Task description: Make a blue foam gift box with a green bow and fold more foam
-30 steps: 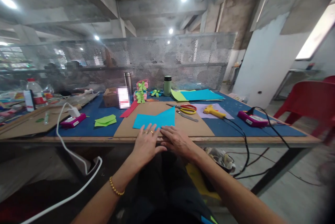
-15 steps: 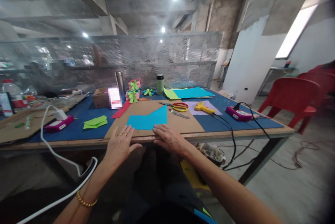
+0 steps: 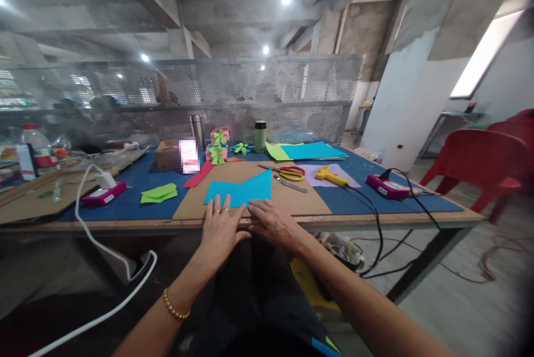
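A folded sheet of blue paper [image 3: 240, 191] lies on a brown cardboard sheet [image 3: 304, 204] at the table's front edge, its right side rising to a point. My left hand [image 3: 221, 229] rests palm down with fingers stretched, fingertips on the paper's lower left edge. Beside it, my right hand [image 3: 273, 222] lies flat, its fingertips on the lower right edge. Behind the paper sit scissors [image 3: 292, 172] with red and yellow handles and a grey metal blade-like tool [image 3: 291, 184]. A strip of red paper [image 3: 197, 175] lies at the cardboard's far left.
Right of the cardboard, a yellow glue gun [image 3: 331, 175] sits on lilac paper [image 3: 351, 179]. Purple power strips [image 3: 104, 194] stand on both sides, with cables. Green paper [image 3: 159, 193] lies left. A green bottle [image 3: 260, 137], paper-flower pieces [image 3: 217, 153] and more blue paper [image 3: 317, 150] are behind.
My left hand has moved right and forward, from beside the blue paper onto its lower edge. My right hand stays at the lower right edge. The view has shifted slightly left.
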Demonstrator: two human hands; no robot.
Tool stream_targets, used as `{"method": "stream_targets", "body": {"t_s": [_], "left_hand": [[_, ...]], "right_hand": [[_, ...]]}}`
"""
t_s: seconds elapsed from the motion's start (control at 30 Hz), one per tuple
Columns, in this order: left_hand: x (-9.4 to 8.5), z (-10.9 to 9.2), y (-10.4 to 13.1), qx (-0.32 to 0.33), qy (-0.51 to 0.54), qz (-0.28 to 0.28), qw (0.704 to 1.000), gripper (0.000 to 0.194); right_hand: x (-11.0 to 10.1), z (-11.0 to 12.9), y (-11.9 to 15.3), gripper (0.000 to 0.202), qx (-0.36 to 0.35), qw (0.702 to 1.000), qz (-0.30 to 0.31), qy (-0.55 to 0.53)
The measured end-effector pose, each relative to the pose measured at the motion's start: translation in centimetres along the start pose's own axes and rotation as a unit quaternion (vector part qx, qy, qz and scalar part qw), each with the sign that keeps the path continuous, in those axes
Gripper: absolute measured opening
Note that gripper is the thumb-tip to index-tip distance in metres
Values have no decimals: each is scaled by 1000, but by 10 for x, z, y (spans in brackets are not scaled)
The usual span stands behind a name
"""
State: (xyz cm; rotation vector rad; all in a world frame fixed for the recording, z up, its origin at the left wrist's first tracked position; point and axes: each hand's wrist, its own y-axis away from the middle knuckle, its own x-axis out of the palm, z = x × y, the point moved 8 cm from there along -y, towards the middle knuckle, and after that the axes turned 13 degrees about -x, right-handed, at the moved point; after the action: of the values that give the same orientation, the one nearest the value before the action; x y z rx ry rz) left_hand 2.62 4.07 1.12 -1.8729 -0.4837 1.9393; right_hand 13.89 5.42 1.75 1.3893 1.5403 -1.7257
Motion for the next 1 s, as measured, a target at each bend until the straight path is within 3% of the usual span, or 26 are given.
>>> {"method": "stream_targets", "body": {"t_s": [0.23, 0.4, 0.57, 0.87, 1.0], "left_hand": [[6, -11, 3, 37, 21, -10, 999, 67], [4, -11, 2, 42, 14, -10, 999, 66], [1, -13, 0, 40, 16, 4, 999, 68], [3, -12, 0, 32, 26, 2, 999, 70], [5, -12, -1, 34, 34, 1, 999, 71]], "right_hand": [[4, 0, 0, 38, -7, 1000, -5, 13], [-1, -3, 7, 17, 14, 1000, 7, 0], [-13, -16, 22, 15, 22, 999, 22, -20], [-39, -33, 54, 25, 46, 996, 16, -68], [-60, -42, 42, 38, 78, 995, -35, -54]]}}
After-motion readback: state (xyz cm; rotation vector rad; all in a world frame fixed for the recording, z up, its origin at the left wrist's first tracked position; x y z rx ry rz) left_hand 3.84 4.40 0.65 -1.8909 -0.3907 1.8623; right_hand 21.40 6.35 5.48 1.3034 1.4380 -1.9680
